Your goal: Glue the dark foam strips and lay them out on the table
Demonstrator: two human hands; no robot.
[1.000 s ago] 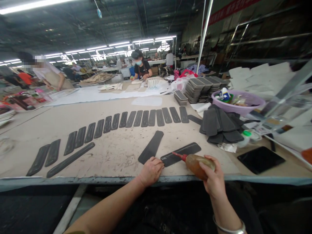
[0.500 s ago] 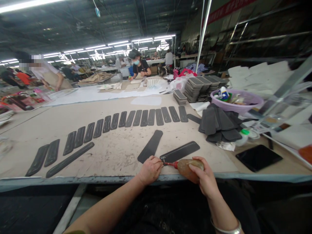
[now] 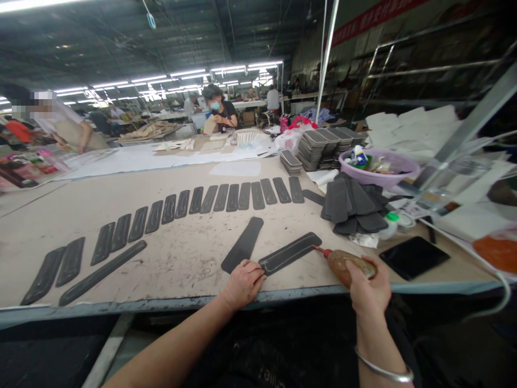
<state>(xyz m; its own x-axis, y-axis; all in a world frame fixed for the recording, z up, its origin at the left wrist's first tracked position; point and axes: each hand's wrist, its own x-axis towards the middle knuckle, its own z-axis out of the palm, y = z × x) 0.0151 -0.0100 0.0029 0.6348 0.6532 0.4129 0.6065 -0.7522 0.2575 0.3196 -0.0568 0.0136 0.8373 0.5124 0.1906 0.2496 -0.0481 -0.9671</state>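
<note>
My right hand (image 3: 369, 283) is wrapped round a brownish squeeze bottle (image 3: 341, 267) with a red nozzle. The nozzle tip is at the far right end of a dark grey strip (image 3: 291, 252), where a thin, shiny line of what looks like glue follows the edges. At the strip's near left end, my left hand (image 3: 244, 283) has its fingers closed together on the corner. A second dark grey strip (image 3: 244, 245), without a visible line, lies just beyond my left hand. Farther off, a curved row of similar strips (image 3: 232, 198) bears shiny lines.
To the right are a loose pile of dark strips (image 3: 351, 202), neat stacks (image 3: 313, 151), a purple basin (image 3: 382, 175) and a black tablet-like slab (image 3: 414, 257). A metal post (image 3: 476, 118) slants up at the right. A masked co-worker (image 3: 221, 113) sits across the table.
The bottle in my right hand has moved from the strip's near left end to its far right end, leaving a line along it. My left hand stays at the corner. The view has shifted slightly.
</note>
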